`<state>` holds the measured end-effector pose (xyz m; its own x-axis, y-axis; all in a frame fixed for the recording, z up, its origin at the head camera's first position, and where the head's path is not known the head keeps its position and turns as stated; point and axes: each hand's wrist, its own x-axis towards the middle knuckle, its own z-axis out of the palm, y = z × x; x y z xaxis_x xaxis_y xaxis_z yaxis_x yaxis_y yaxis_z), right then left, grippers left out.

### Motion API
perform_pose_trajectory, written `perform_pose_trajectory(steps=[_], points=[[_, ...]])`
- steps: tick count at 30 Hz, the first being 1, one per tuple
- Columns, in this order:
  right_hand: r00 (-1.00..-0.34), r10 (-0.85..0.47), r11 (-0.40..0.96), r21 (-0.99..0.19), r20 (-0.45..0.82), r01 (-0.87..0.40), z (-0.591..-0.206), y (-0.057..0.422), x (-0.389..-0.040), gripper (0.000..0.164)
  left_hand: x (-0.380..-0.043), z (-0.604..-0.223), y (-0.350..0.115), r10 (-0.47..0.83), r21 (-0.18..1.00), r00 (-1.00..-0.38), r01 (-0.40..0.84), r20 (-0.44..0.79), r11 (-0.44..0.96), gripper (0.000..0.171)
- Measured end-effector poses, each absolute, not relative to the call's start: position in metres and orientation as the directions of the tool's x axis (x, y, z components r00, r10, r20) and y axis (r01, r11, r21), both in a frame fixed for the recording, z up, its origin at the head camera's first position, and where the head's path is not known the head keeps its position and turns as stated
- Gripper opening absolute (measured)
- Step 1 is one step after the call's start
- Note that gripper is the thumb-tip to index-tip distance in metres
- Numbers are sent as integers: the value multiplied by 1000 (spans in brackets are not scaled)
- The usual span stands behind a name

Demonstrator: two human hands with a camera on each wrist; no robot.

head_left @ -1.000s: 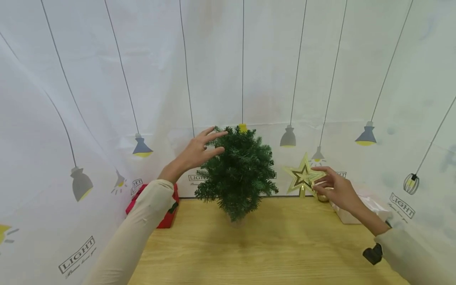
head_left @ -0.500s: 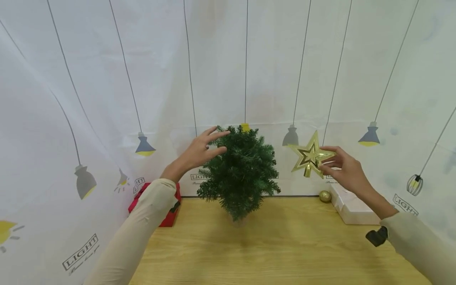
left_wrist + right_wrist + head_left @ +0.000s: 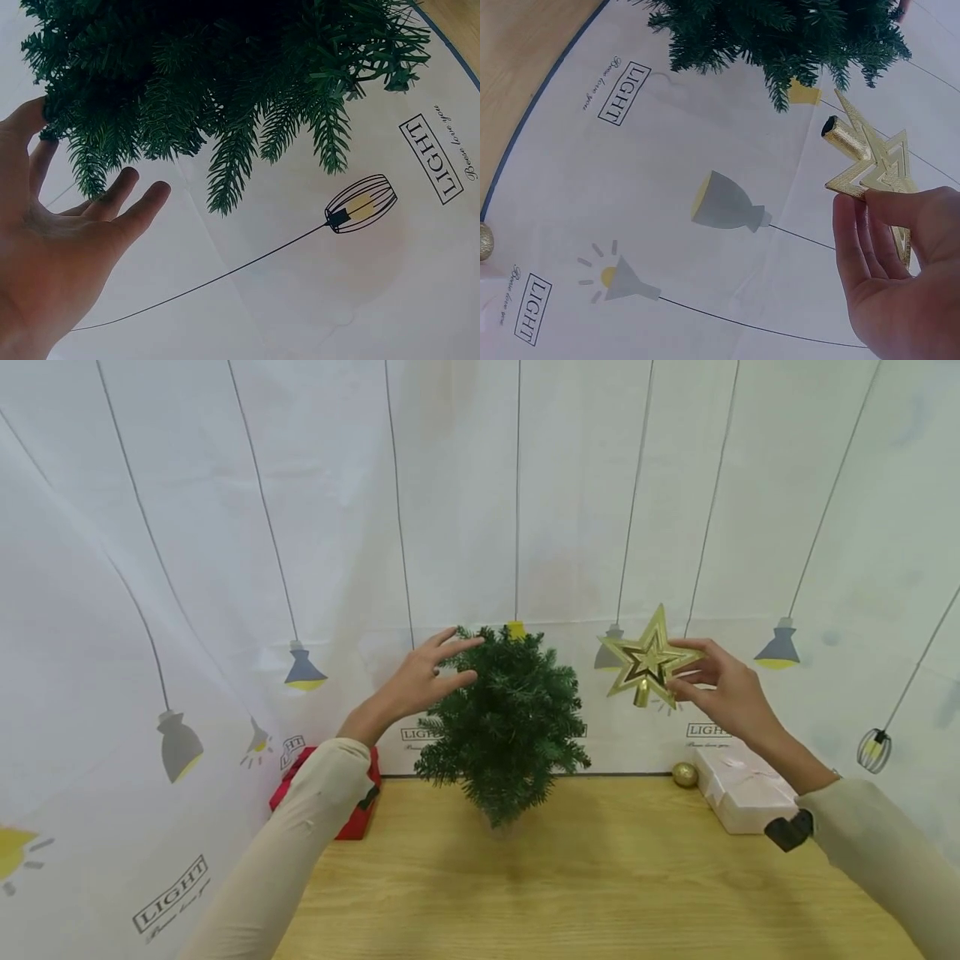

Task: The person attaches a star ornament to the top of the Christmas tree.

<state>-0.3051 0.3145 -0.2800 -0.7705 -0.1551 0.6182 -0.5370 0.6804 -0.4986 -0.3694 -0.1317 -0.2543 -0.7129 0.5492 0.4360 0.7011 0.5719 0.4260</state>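
Note:
A small green artificial Christmas tree (image 3: 504,718) stands upright in the middle of the table. At its upper left my left hand (image 3: 422,675) is spread, fingers extended, with the fingertips right at the branches; in the left wrist view some fingers (image 3: 139,204) show beneath the needles. My right hand (image 3: 727,685) pinches a gold star tree topper (image 3: 647,662) by its right-hand point, raised to the right of the tree. The topper's hollow gold socket (image 3: 845,137) points down in the head view and toward the tree in the right wrist view.
On the wooden table (image 3: 600,877), a gold ball ornament (image 3: 684,774) and a white gift box (image 3: 742,789) sit at the back right. A red gift box (image 3: 363,814) lies behind the left sleeve. A white curtain (image 3: 450,485) printed with lamps hangs behind.
My right hand has lifted the star topper up from low near the gold ball, then slightly left, to about the height of the tree's top. The left hand stays in place at the tree.

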Motion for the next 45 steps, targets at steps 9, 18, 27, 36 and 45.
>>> perform_pose_trajectory(steps=[9, 18, 27, 36, 45], points=[[-728, -168, 669, -465, 665, -579, -263, 306, -309, 63, -368, -254, -132, 546, 431, -716, 698, 434, 572, 60], [-722, -192, 641, -473, 664, -605, -246, 292, -311, 59, -368, -255, -132, 550, 435, -719, 695, 426, 572, 60], [-717, -173, 630, -484, 675, -608, -229, 274, -316, 57, -368, -255, -132, 554, 433, -707, 707, 440, 559, 60], [-695, -188, 612, -470, 694, -635, -219, 255, -329, 56, -369, -258, -133, 554, 434, -708, 706, 438, 559, 61], [-686, -196, 591, -474, 701, -653, -207, 242, -335, 55, -371, -258, -131, 554, 431, -705, 710, 443, 558, 60]])
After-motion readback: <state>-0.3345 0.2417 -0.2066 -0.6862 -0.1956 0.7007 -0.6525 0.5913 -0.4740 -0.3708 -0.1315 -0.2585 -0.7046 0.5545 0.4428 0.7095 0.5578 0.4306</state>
